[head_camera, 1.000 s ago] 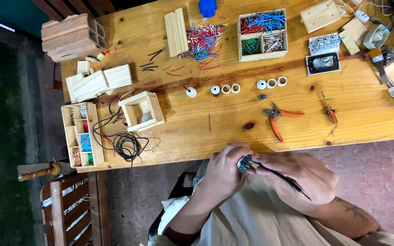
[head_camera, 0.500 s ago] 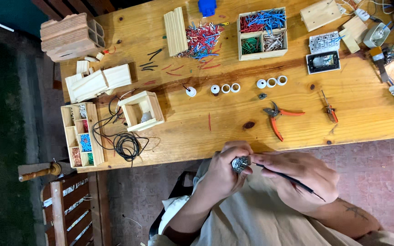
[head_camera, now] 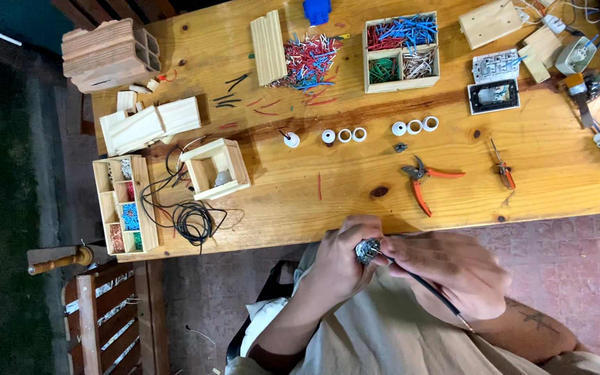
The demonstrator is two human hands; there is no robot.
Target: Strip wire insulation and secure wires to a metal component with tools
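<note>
Below, your wooden table [head_camera: 300, 201] is cluttered; its near edge sits just above your left hand [head_camera: 338, 260], closed on a small metal part [head_camera: 367, 250]; your right hand [head_camera: 446, 271] grips a black-handled tool [head_camera: 421, 283] over brick floor [head_camera: 571, 264].

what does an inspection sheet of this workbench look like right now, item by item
surface: long wooden table, knots showing, edge nearest the person bare.
job's things: small round metal part held in front of the table edge; thin black tool against it.
clutter: orange-handled pliers, row of white rings, compartment box of coloured wire bits, loose pile of red and blue bits, open wooden box, wooden blocks.
hands: left hand grips the part; right hand holds the tool.
cables: black cable coil at the left table edge.
surroundings: tiled floor, wooden chair.
</note>
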